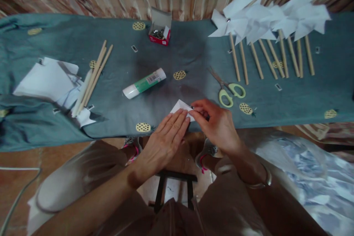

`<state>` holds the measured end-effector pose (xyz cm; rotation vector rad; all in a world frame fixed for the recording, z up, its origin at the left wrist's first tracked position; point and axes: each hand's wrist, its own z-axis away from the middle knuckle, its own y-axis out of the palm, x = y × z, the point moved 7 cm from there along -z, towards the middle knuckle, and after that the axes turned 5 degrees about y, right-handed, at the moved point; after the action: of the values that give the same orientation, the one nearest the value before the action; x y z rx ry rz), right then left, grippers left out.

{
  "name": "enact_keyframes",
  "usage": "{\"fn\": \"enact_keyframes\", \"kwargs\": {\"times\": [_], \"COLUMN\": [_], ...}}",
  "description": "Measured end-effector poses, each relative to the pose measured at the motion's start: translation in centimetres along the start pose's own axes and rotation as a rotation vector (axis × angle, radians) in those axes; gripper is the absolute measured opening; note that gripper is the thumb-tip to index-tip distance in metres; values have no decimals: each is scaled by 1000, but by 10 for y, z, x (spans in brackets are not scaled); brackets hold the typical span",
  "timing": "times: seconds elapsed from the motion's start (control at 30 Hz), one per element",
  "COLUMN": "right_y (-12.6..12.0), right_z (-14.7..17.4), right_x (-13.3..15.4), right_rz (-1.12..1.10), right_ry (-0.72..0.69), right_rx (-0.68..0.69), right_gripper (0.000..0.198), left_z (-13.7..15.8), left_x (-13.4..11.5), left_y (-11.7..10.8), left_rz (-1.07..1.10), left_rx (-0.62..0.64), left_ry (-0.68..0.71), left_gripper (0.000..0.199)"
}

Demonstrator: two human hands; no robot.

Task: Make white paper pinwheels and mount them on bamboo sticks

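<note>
A small folded piece of white paper (pixel 179 105) lies at the front edge of the cloth-covered table. Flat across its lower left part rests my left hand (pixel 168 136), fingers stretched out and side by side. My right hand (pixel 217 123) pinches the paper's right side between thumb and fingers. A tiny dark spot shows by those fingertips, too small to make out. Beyond the hands lies a green and white glue stick (pixel 145 83). Scissors with light green handles (pixel 228 90) lie to the right, blades pointing away from me.
A red open box (pixel 159 38) of shiny metal pins stands at the back. Several white paper pinwheels (pixel 238 18) on wooden sticks lie at the back right. White paper sheets (pixel 45 79) and loose wooden sticks (pixel 95 75) lie at the left. A stool (pixel 177 175) is below.
</note>
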<state>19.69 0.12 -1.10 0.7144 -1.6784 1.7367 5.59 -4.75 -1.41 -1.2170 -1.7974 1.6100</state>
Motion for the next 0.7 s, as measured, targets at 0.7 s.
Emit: {"fn": "enact_keyframes", "kwargs": {"times": [0.7], "right_y": [0], "right_z": [1], "right_x": [1], "right_rz": [28], "right_ry": [21], "right_rx": [-34], "right_gripper": [11], "left_z": [2], "left_x": [5], "left_y": [4], "left_rz": [-18], "left_rx": [39], "left_ry": [-3], "left_gripper": [53]}}
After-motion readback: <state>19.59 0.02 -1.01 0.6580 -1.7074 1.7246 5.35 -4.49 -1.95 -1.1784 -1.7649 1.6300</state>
